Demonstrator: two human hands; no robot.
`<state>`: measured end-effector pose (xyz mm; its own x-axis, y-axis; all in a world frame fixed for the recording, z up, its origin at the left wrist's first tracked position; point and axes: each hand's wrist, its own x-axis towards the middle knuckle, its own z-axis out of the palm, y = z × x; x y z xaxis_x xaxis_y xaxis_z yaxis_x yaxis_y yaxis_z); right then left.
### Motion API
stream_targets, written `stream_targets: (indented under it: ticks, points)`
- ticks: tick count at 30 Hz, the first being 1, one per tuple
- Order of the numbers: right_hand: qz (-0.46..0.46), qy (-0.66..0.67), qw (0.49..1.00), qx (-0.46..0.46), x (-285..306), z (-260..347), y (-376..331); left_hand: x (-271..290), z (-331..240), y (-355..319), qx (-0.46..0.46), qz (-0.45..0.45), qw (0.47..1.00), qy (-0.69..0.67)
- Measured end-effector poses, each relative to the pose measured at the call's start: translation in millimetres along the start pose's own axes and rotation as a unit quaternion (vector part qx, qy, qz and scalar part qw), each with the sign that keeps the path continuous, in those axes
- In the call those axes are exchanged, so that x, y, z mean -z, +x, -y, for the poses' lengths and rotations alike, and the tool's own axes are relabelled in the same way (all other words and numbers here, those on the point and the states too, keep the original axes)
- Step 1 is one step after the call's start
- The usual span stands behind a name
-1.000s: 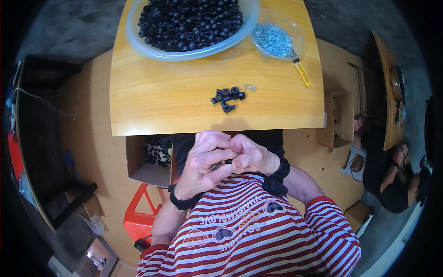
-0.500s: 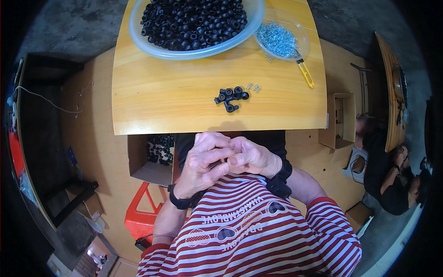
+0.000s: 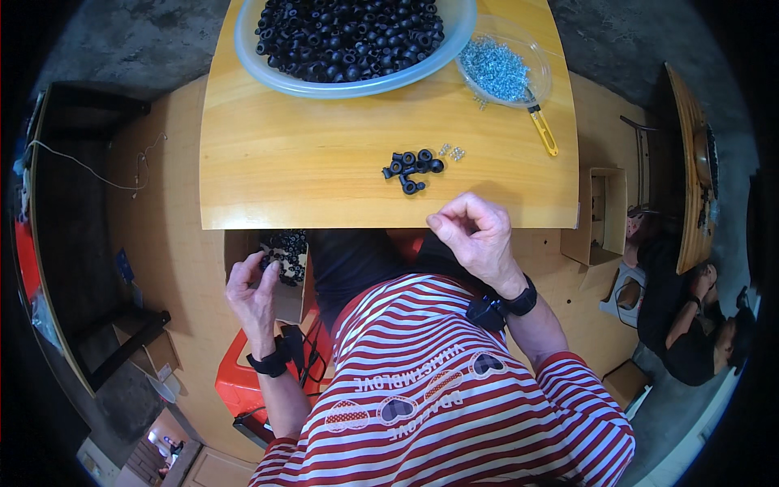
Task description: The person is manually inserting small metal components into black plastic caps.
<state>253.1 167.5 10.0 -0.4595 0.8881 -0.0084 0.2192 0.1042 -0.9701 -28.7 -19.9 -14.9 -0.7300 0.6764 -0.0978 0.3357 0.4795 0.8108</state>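
Note:
Over the cardboard box [image 3: 294,302] below the table's front left, my left hand [image 3: 253,299] holds a small black plastic part [image 3: 266,263] between thumb and fingers. Black pieces [image 3: 286,247] lie inside that box, partly hidden by the hand. My right hand [image 3: 480,239] is at the table's front edge, thumb and forefinger pinched; whatever is between them is too small to make out. Beyond it, several black ring-ended parts [image 3: 410,166] form a loose cluster on the wooden table [image 3: 308,178]. Beside them lie a few tiny clear or silvery pieces [image 3: 452,152].
A large translucent basin [image 3: 341,88] full of black parts stands at the back. Right of it are a clear dish [image 3: 503,73] of small bluish metallic pieces and a yellow-handled cutter [image 3: 545,134]. A red stool [image 3: 235,381] stands lower left. Another person [image 3: 686,325] sits far right.
My hands were together in front of my chest and have come apart. The left has gone left and down to the cardboard box; the right has moved right and up to the table edge.

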Motion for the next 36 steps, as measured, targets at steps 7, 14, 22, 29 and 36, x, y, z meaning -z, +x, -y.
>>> stream_targets:
  ticks: [7, 14, 22, 29, 36]
  points:
    - [-0.066, -0.12, 0.987, 0.082, -7, -7, 12, -13, -19, 0, -0.004, -0.02, 1.0, -0.015]
    - [-0.077, -0.226, 0.959, 0.153, -21, -6, 19, -60, -83, -4, -0.181, 0.101, 0.978, -0.02]
    - [-0.071, -0.285, 0.939, 0.179, -26, -9, 25, -91, -104, 0, -0.263, 0.187, 0.945, -0.047]
    - [-0.06, -0.161, 0.974, 0.145, -19, -7, 19, -96, -106, -2, -0.241, 0.199, 0.948, -0.058]
    - [0.055, 0.361, 0.93, -0.042, -13, 2, 0, -97, -115, 1, -0.279, 0.189, 0.927, -0.164]
